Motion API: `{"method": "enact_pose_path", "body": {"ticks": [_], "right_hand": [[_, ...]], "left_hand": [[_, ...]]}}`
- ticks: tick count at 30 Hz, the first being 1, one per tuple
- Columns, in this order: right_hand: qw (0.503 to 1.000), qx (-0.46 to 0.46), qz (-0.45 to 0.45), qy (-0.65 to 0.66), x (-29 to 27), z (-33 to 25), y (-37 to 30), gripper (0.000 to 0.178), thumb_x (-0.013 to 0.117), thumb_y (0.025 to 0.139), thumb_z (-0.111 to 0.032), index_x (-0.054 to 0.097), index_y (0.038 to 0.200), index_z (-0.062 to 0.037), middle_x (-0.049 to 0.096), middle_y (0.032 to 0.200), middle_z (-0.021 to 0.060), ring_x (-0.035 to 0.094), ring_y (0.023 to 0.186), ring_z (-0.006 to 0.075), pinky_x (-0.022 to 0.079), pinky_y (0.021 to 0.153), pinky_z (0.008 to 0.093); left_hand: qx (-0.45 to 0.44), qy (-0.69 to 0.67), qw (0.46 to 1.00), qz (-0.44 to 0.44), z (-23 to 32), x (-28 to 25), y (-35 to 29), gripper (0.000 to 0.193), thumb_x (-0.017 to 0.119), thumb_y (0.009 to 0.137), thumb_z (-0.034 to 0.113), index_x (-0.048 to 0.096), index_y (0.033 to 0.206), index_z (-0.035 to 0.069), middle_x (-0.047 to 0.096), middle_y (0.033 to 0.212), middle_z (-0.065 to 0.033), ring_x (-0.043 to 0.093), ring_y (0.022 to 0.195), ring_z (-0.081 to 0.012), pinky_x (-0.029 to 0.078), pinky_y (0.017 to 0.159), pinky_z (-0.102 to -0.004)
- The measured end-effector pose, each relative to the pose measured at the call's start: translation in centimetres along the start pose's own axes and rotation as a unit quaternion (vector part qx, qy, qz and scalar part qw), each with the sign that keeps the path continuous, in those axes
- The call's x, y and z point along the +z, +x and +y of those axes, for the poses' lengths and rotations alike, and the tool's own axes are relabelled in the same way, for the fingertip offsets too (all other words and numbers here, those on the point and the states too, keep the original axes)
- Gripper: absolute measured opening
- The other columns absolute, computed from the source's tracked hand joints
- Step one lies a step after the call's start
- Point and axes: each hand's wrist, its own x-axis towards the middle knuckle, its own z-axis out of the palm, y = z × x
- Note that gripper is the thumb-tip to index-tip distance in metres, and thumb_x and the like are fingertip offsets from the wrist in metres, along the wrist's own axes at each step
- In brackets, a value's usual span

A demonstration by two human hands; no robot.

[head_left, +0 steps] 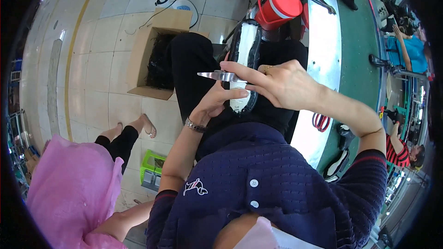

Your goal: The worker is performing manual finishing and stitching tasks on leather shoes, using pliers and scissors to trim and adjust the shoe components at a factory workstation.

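Observation:
A black shoe upper (pixel 247 41) with a long white underside stands above my lap, its underside turned toward me. My left hand (pixel 216 97) grips the near part of the shoe upper, its thumb pressed on the white surface and its fingers hidden behind. In my right hand (pixel 288 84) is a metal tool with a pointed blade (pixel 213 75), held across the white underside with the tip to the left. Its handle is hidden by my fingers, so I cannot tell its exact kind.
An open cardboard box (pixel 138 67) holding black material stands left of my knees. A red cooler jug (pixel 281 5) is ahead, beside a metal-edged bench (pixel 323 41) with a green belt (pixel 357 69). A person in pink (pixel 76 189) is close on the left.

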Motion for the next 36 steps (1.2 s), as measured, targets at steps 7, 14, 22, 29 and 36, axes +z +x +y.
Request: {"method": "enact_pose_path", "body": {"ticks": [7,14,22,29,36], "right_hand": [[0.997,0.049,-0.033,-0.042,-0.6,-0.9,0.2,0.067,0.057,0.09,-0.02,0.027,0.15,-0.0253,0.058,0.058,0.0069,0.06,0.046,0.0223,0.046,0.04,0.0314],[0.985,0.04,-0.143,-0.093,0.6,-1.9,0.1,0.082,0.056,0.079,-0.006,0.021,0.152,-0.0201,0.061,0.062,0.0122,0.062,0.047,0.0213,0.049,0.042,0.0272],[0.992,0.097,-0.075,-0.034,2.6,-0.6,-0.4,0.07,0.059,0.089,-0.02,0.025,0.15,-0.0215,0.057,0.058,0.009,0.06,0.048,0.0235,0.047,0.043,0.0347],[0.997,0.055,0.058,0.015,1.7,-0.2,0.2,0.069,0.056,0.091,-0.018,0.022,0.151,-0.0234,0.059,0.057,0.011,0.06,0.047,0.0272,0.047,0.044,0.038],[0.997,0.022,0.064,0.031,1.1,-0.9,-0.9,0.062,0.058,0.089,-0.01,0.035,0.146,-0.0139,0.062,0.067,0.0155,0.061,0.055,0.0334,0.048,0.05,0.0427]], "left_hand": [[-0.025,0.026,0.999,0.002,1.3,0.4,-0.6,0.089,0.076,0.077,0.005,0.022,0.147,0.015,0.058,0.111,-0.0044,0.058,0.104,-0.0135,0.051,0.081,-0.0294],[-0.002,0.126,0.99,0.065,0.2,0.7,-0.9,0.035,0.074,0.08,0.011,0.06,0.11,0.001,0.066,0.089,-0.0014,0.054,0.052,-0.0013,0.037,0.037,-0.0159],[0.037,0.023,0.999,0.008,-0.8,0.7,-0.2,0.053,0.075,0.077,0.004,0.051,0.124,0.004,0.063,0.107,-0.0045,0.061,0.099,-0.0125,0.05,0.084,-0.0276],[0.038,0.029,0.999,-0.02,0.9,-0.5,0.8,0.114,0.077,0.069,-0.006,0.004,0.154,0.018,0.041,0.136,-0.0081,0.044,0.124,-0.018,0.039,0.102,-0.0345],[0.109,-0.01,0.991,-0.074,-2.2,-0.2,0.4,0.126,0.084,0.063,0.003,-0.002,0.153,0.024,0.038,0.137,-0.0112,0.038,0.125,-0.0227,0.044,0.096,-0.0376]]}}
